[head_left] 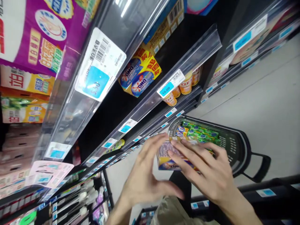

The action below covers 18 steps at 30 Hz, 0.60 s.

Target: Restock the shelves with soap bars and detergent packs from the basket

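Observation:
A small purple, yellow and blue soap pack [168,149] is held above the basket, in front of my body. My right hand [208,172] lies over its top and right side, its fingers wrapped across it. At the pack's left edge is my left hand [148,173], slightly blurred. Its fingertips are close to the upper left corner and its thumb stretches well apart; whether it touches the pack I cannot tell. Beneath and beyond stands a dark shopping basket [241,137] holding several green packs [199,131] and a blue-and-yellow pack [181,131]. My right hand hides part of the basket.
Shelves with clear price rails [140,115] run diagonally along the left. Blue-and-yellow OMO packs [142,82] sit on one shelf, orange containers [186,84] lower down. A large purple bag [49,34] is upper left. Pale floor [262,106] shows right; the basket's handle [262,168] sticks out.

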{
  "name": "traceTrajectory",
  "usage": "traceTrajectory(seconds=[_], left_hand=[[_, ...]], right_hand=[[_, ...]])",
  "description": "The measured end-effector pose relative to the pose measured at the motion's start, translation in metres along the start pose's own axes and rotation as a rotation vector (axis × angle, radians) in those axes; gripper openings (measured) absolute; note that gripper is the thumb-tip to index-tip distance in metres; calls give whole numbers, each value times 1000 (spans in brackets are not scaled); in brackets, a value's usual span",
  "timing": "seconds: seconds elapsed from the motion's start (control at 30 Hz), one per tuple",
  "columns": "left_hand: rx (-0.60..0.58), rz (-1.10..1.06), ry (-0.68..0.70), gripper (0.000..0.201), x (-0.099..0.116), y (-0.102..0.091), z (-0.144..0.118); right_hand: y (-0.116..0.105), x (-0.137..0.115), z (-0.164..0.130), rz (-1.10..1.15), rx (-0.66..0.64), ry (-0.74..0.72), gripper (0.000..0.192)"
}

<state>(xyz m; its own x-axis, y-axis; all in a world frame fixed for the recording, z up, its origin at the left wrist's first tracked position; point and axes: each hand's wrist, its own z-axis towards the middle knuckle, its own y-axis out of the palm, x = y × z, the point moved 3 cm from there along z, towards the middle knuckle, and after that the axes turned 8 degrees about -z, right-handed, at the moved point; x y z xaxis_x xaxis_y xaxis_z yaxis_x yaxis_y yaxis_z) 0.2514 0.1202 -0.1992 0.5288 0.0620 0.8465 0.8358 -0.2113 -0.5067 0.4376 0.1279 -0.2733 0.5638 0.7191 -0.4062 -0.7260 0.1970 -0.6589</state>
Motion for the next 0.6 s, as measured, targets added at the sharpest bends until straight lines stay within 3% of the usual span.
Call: traceTrajectory(seconds=[0.03, 0.1, 0.2, 0.27, 0.37, 0.47, 0.6], left_hand=[[-60, 16, -34, 86, 0, 10, -7], [-20, 10, -69, 90, -3, 16, -13], [76, -103, -102, 76, -11, 10, -12], [163, -181, -110, 71, -17, 0, -13], [414, -300, -52, 75, -24, -29, -19], [749, -351, 76, 79, -31, -68, -18], [996, -67, 274, 82, -34, -110, 5]], right_hand=[[0, -5, -3, 11, -3, -16, 35], [2, -13, -9, 33, -7, 4, 36], [7, -24, -13, 77, 36, 55, 35], [11, -26, -10, 138, 138, 90, 33], [14, -16, -6, 221, 290, 240, 43], [14, 8, -19, 263, 291, 447, 51], [12, 42, -77, 224, 207, 594, 32]])
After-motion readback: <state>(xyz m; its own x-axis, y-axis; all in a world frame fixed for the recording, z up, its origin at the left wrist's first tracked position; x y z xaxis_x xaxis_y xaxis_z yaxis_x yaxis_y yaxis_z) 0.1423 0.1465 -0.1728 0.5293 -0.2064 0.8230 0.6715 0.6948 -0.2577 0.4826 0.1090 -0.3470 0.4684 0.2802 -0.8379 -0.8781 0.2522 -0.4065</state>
